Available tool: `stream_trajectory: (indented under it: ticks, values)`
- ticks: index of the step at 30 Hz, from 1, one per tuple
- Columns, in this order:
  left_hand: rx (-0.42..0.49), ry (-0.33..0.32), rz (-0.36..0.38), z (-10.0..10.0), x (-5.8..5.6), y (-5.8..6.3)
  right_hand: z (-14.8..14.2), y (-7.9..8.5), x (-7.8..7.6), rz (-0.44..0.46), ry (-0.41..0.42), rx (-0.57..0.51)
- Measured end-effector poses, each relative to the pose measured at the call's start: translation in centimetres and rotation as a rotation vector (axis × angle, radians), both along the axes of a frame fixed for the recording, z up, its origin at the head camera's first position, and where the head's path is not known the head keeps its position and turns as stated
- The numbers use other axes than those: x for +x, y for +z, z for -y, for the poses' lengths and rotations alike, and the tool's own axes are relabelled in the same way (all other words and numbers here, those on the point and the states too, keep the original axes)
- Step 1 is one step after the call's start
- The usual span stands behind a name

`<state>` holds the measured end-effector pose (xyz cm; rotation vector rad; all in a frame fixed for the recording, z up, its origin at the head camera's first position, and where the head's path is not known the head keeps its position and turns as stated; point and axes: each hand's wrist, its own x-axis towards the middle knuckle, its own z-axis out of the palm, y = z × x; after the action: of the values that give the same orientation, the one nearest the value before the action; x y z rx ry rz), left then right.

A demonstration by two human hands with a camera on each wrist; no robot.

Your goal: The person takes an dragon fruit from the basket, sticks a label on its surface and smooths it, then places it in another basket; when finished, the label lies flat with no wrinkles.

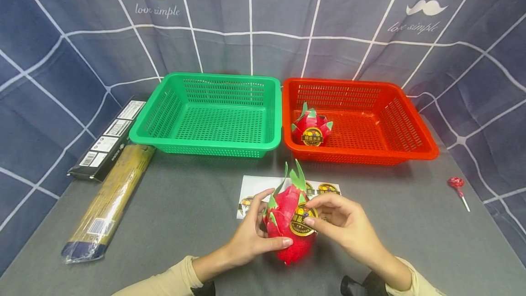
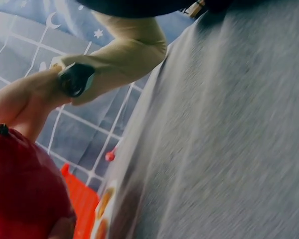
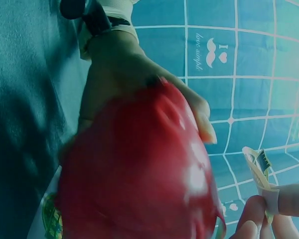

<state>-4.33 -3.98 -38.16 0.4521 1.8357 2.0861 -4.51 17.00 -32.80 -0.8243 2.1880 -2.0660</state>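
Note:
A red dragon fruit (image 1: pixel 285 245) with green leaf tips stands above the grey table in the head view. My left hand (image 1: pixel 252 236) holds it from the left, thumb across its lower front. Between thumb and fingers, my right hand (image 1: pixel 353 225) pinches a round black-and-gold sticker (image 1: pixel 300 226) in front of the fruit. The right wrist view shows the sticker (image 3: pixel 271 199) curved between those fingers. How much of it touches the fruit, I cannot tell. Behind the fruit lies a white sheet (image 1: pixel 256 182) with several similar stickers, partly hidden.
A green basket (image 1: pixel 205 145) stands at the back, beside a red basket (image 1: pixel 361 153) that has another stickered dragon fruit (image 1: pixel 306 120) in its left end. On the left lie a black box (image 1: pixel 111 136) and a clear-wrapped yellow pack (image 1: pixel 115 195). A red lollipop (image 1: pixel 456 182) lies far right.

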Motion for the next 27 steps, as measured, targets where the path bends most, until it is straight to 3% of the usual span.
stream_trajectory:
  ticks: [10, 18, 27]
  values:
    - [0.043, 0.154, 0.015, 1.2, -1.8, -0.4, 1.1, -0.4, -0.2, -0.033, -0.045, 0.017]
    - [0.075, 0.147, 0.024, 1.2, -2.1, -1.7, 1.9, -0.7, -0.3, -0.043, -0.105, 0.019]
    - [0.08, 0.148, 0.015, 1.1, -2.1, -2.1, 2.3, -0.7, -0.2, -0.171, -0.19, 0.107]
